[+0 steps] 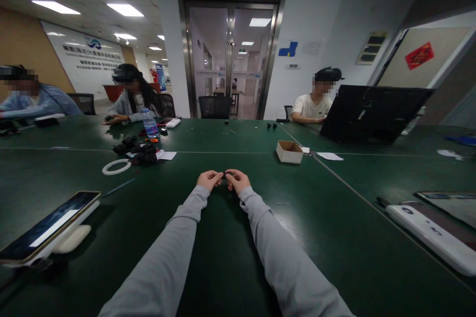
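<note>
Just above the green table, my left hand and my right hand meet, thumbs and fingertips pinched close together. Between the fingertips is a small dark piece, held from both sides. Most of it is covered by my fingers, and it is too small to name its kind. Left of my hands lies a heap of black parts with a white ring beside it. A small open cardboard box stands to the right, beyond my right hand.
At the left a phone rests tilted on a white support. A water bottle stands behind the black heap. At the right are a white power bank-like device and a black monitor. Several people sit around the table.
</note>
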Tool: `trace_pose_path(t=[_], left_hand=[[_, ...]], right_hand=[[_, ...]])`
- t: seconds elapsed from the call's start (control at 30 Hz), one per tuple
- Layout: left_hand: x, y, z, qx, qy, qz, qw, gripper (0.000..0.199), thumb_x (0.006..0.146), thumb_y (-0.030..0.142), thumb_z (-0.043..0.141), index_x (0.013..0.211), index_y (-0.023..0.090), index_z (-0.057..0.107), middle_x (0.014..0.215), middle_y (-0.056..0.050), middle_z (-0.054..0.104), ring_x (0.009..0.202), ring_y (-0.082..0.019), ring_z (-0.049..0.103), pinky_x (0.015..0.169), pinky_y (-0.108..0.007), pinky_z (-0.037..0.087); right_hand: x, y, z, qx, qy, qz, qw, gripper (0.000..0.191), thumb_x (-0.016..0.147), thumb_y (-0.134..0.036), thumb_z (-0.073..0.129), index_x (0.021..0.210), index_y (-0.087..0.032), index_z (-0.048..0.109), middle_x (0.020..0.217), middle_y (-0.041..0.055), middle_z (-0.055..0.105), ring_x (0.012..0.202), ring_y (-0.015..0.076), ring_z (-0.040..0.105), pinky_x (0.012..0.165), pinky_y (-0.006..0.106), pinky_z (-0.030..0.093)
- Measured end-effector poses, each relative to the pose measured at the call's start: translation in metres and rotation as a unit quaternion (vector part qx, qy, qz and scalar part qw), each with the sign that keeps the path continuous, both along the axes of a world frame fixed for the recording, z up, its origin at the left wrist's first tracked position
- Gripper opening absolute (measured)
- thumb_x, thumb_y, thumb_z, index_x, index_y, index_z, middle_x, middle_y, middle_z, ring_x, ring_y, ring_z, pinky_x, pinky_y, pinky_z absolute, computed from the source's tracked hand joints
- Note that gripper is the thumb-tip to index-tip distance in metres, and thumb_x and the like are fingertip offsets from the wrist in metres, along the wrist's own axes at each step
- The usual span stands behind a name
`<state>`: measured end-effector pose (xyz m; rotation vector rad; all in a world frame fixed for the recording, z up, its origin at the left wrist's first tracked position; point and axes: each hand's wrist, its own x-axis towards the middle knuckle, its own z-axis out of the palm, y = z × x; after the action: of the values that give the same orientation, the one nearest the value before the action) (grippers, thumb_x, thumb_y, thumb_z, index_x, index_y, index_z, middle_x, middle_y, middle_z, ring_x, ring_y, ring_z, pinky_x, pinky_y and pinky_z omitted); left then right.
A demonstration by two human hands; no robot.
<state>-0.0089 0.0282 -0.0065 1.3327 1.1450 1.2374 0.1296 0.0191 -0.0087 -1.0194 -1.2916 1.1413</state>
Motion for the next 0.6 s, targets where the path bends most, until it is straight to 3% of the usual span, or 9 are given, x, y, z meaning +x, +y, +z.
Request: trace_pose_path(t=[0.43, 0.6], left_hand=[[-0.0026, -0.003, 0.0069, -0.039, 0.077, 0.026, 0.996, 0.042, 0.06, 0.054, 0.057, 0.052, 0.014, 0.056, 0.037, 0.003, 0.045, 0.032, -0.006, 0.038, 0.033, -0.018, 0.029], [-0.0026, 0.002, 0.0041, -0.053, 0.086, 0.021, 0.995, 0.044, 0.06, 0.057, 0.056, 0.05, 0.014, 0.054, 0.034, 0.004, 0.041, 0.027, -0.006, 0.035, 0.031, -0.019, 0.027]], right_hand=[[0.0019, -0.0035, -0.0031, 0.056, -0.035, 0.035, 0.997, 0.034, 0.064, -0.031, 0.059, 0.095, -0.017, 0.056, 0.048, -0.0092, 0.042, 0.038, 0.0071, 0.048, 0.04, 0.021, 0.041], [0.0014, -0.0048, -0.0023, 0.063, -0.054, 0.037, 0.996, 0.032, 0.065, -0.028, 0.058, 0.096, -0.018, 0.057, 0.064, -0.0051, 0.049, 0.04, 0.0051, 0.049, 0.04, 0.02, 0.043]])
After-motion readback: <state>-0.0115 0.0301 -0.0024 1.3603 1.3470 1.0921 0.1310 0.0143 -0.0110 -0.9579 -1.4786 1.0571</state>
